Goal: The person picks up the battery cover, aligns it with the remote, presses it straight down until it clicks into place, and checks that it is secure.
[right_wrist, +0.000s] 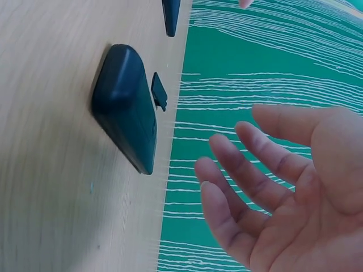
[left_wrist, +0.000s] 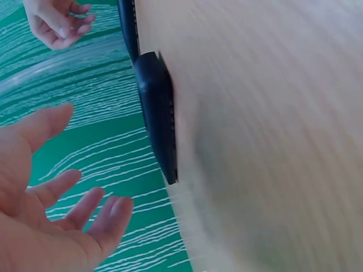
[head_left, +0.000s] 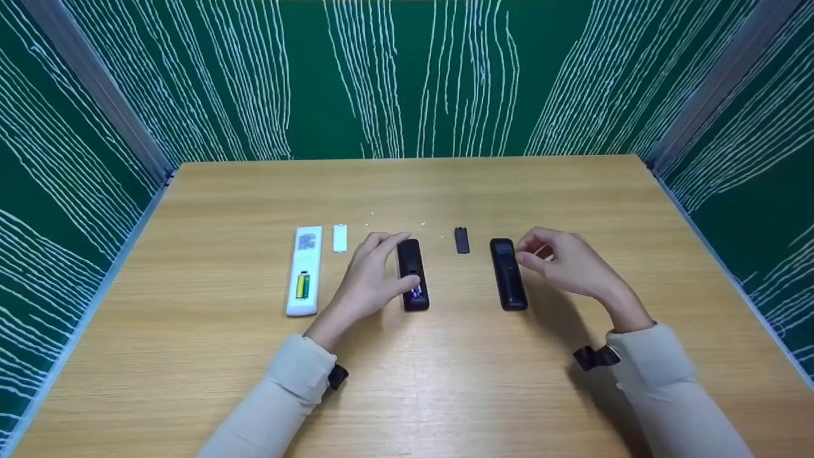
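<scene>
My left hand [head_left: 370, 280] hovers over the middle black remote control [head_left: 412, 257], thumb and fingers spread. In the left wrist view a gap shows between that hand and the nearer black remote [left_wrist: 156, 113]. Blue batteries [head_left: 416, 292] sit in the middle remote's uncovered compartment, partly behind the thumb. Beside the upper end of the right black remote control [head_left: 507, 273] is my right hand [head_left: 569, 264], its fingers loosely bent. The right wrist view has this hand [right_wrist: 283, 198] holding nothing, apart from the remote [right_wrist: 127, 113]. A small black battery cover [head_left: 462, 240] lies between the two black remotes.
At the left lies a white remote control [head_left: 307, 257] with green-and-yellow batteries [head_left: 302, 286] in its uncovered compartment. A white battery cover [head_left: 340, 238] is next to it. Tiny pale bits [head_left: 423, 224] dot the wooden table [head_left: 407, 191]. Green walls with white lines surround its back and sides.
</scene>
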A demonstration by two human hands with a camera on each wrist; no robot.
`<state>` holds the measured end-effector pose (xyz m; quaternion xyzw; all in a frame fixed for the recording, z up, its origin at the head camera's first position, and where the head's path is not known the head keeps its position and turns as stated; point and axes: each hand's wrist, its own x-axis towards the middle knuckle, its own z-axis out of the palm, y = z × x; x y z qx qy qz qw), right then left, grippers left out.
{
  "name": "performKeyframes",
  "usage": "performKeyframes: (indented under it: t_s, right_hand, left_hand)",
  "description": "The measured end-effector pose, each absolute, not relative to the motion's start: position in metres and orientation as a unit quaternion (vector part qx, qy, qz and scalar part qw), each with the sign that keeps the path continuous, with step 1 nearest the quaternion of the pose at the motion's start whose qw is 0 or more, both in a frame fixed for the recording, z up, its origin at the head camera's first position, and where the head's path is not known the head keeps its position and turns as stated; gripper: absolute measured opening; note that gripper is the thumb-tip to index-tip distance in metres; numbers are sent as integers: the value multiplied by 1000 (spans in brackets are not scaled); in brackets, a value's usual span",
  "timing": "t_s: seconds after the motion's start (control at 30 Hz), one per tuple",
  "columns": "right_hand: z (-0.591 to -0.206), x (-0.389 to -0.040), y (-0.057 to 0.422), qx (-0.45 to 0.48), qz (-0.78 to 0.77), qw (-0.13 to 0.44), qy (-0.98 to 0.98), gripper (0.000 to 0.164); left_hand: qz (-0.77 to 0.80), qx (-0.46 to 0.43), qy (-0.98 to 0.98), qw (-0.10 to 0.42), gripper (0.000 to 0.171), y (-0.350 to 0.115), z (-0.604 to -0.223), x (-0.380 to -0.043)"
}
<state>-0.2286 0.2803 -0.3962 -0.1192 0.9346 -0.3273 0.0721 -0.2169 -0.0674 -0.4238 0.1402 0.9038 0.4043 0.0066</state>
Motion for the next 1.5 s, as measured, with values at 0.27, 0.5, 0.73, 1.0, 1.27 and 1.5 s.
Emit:
performKeyframes:
  t_s: [0.27, 0.5, 0.73, 1.0, 1.27, 1.5]
  right_hand:
    - [-395, -237, 266, -124, -353, 50, 926, 30]
    - [-398, -247, 257, -135, -370, 30, 919, 31]
    - [-397, -255, 247, -142, -380, 27, 914, 38]
    - [-397, -261, 240, -145, -381, 29, 913, 41]
    - [-402, -267, 234, -152, -381, 28, 912, 40]
    - [-406, -275, 229, -156, -377, 36, 912, 39]
  left_hand:
    - [427, 142, 893, 3, 81, -72, -434, -218]
    - [462, 162, 872, -8, 84, -70, -438, -220]
    - [492, 150, 858, 10, 85, -70, -439, -221]
    - [475, 132, 870, 30, 87, -70, -436, -220]
    - [514, 119, 847, 64, 83, -68, -436, -221]
    - [548, 87, 828, 76, 85, -62, -440, -223]
